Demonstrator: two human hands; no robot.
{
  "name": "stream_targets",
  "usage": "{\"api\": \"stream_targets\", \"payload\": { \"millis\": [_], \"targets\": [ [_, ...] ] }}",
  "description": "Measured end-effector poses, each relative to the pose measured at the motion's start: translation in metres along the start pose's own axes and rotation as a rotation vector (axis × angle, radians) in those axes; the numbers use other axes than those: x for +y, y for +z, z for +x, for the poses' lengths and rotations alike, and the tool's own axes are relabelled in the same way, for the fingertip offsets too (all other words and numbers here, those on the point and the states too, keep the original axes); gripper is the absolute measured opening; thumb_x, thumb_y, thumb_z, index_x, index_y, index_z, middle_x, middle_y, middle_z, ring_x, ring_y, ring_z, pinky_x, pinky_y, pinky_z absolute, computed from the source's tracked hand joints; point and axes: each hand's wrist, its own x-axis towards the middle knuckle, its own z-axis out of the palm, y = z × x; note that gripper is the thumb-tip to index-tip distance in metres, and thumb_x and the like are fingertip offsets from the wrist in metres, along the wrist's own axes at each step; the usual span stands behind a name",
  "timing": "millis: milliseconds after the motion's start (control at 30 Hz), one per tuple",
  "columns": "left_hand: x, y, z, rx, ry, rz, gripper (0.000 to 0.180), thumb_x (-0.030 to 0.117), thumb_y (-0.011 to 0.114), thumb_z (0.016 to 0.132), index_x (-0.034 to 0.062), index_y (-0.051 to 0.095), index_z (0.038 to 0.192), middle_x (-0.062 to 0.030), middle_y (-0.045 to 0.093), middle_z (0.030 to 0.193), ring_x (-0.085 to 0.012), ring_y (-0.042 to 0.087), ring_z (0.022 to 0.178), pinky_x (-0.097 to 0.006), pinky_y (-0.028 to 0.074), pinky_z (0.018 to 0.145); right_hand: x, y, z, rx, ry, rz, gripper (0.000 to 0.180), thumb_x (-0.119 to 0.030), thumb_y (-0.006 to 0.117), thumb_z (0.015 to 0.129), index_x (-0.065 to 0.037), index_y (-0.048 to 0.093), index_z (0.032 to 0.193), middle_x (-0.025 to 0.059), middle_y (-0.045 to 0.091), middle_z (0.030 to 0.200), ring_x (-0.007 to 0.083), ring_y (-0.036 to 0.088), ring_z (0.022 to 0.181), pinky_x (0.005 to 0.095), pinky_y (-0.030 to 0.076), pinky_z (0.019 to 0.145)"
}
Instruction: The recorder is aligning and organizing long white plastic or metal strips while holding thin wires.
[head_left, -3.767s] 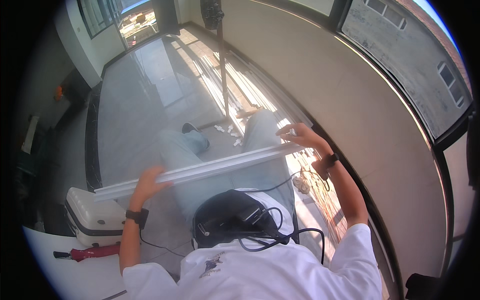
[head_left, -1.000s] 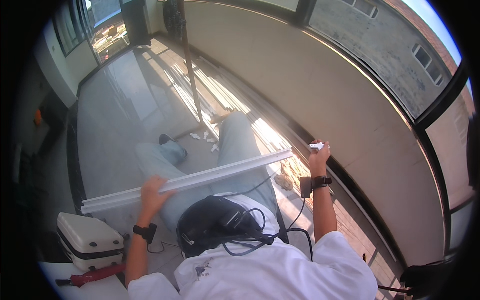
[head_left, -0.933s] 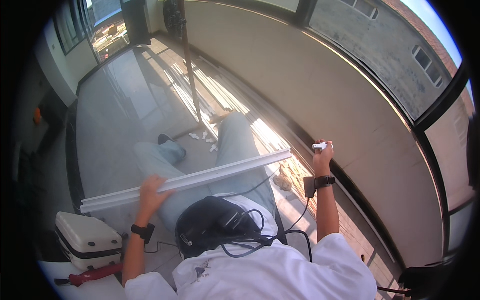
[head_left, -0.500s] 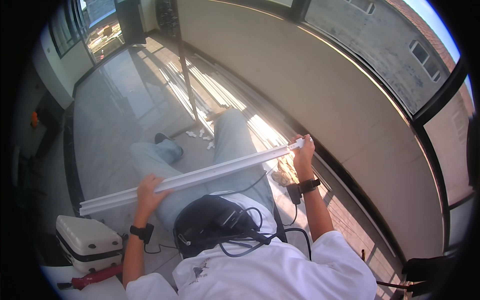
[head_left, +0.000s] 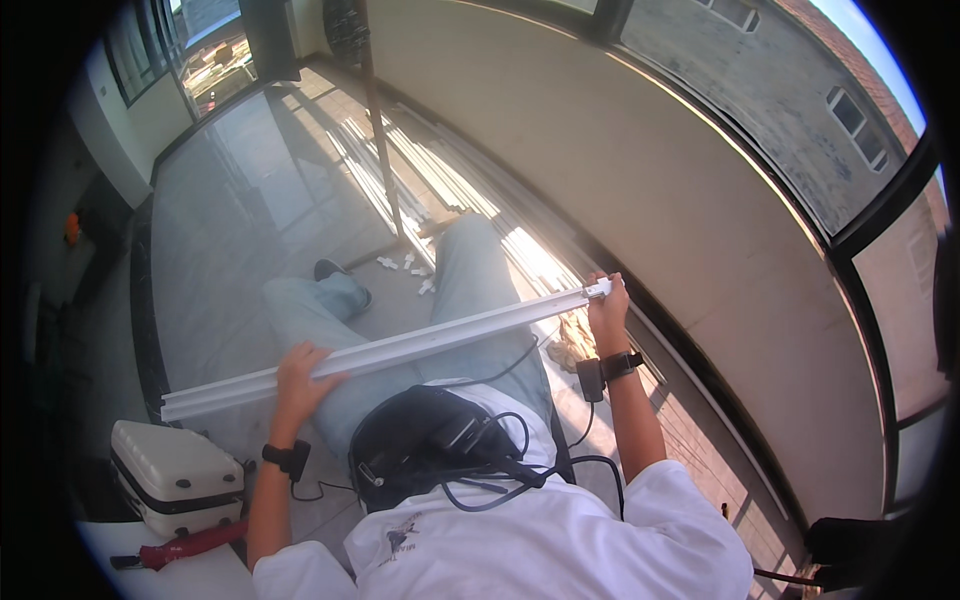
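Note:
A long white grooved rail (head_left: 450,336) lies slantwise across my thighs, its right end higher in the picture. My left hand (head_left: 302,380) is closed around the rail towards its left end, thumb on the near side. At the opposite end, my right hand (head_left: 609,314) pinches a small white connector piece (head_left: 599,289) with a metallic part. The connector touches the rail's end; how far it sits inside the groove cannot be made out. Several similar small white connectors (head_left: 408,262) lie on the floor beyond my knees.
Long white strips (head_left: 440,180) lie along the wall in sunlight. A thin upright pole (head_left: 382,150) stands ahead. To my left are a white case (head_left: 178,470) and a red-handled tool (head_left: 190,547). A black bag (head_left: 420,450) with cables rests on my lap.
My right hand has brought the connector up against the rail's end, where more of it stuck out before. The left hand keeps its hold, and the view has shifted slightly.

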Motion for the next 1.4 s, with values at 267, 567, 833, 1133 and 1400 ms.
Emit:
{"api": "stream_targets", "payload": {
  "millis": [267,567,833,1133,1400],
  "targets": [
    [0.000,0.000,-0.003,0.009,0.015,0.000,0.040,0.030,0.080,0.067,0.0015,0.068,0.092,-0.0131,0.056,0.083,-0.0327,0.056,0.083,-0.041,0.045,0.073,0.001,0.013,-0.017,-0.056,-0.173,-0.226,0.023,-0.025,0.039,0.103,-0.005,0.040,0.093,0.0152,0.057,0.079,0.0256,0.060,0.066,0.0370,0.059,0.062],
    [0.003,0.002,-0.001,0.032,0.007,-0.004,0.040,0.032,0.079,0.067,0.0017,0.067,0.090,-0.0127,0.056,0.082,-0.0323,0.056,0.082,-0.041,0.045,0.072,0.011,0.014,-0.009,0.061,-0.078,-0.135,0.023,-0.024,0.038,0.103,-0.002,0.041,0.096,0.0165,0.059,0.081,0.0299,0.065,0.075,0.0388,0.061,0.069],
    [0.002,0.002,-0.001,0.015,0.004,-0.002,0.040,0.033,0.079,0.067,0.0028,0.067,0.091,-0.0124,0.057,0.084,-0.0331,0.056,0.083,-0.042,0.045,0.072,-0.001,0.005,-0.010,-0.050,0.044,-0.262,0.021,-0.023,0.039,0.103,-0.005,0.045,0.096,0.0229,0.065,0.101,0.0312,0.066,0.090,0.0395,0.057,0.080],
    [0.000,0.002,-0.002,0.032,0.003,0.012,0.039,0.032,0.080,0.065,0.0037,0.068,0.090,-0.0120,0.055,0.082,-0.0321,0.056,0.083,-0.041,0.044,0.072,0.005,-0.004,-0.013,-0.134,-0.122,-0.014,0.023,-0.026,0.046,0.102,-0.004,0.048,0.096,0.0181,0.063,0.099,0.0275,0.063,0.091,0.0382,0.055,0.081],
    [0.002,0.002,-0.003,0.040,0.024,0.003,0.038,0.030,0.079,0.065,0.0037,0.068,0.090,-0.0118,0.055,0.081,-0.0316,0.055,0.082,-0.041,0.044,0.071,0.006,0.000,-0.017,-0.136,-0.105,-0.054,0.020,-0.023,0.047,0.102,-0.004,0.048,0.097,0.0172,0.060,0.100,0.0289,0.059,0.101,0.0411,0.048,0.096]
  ]
}}
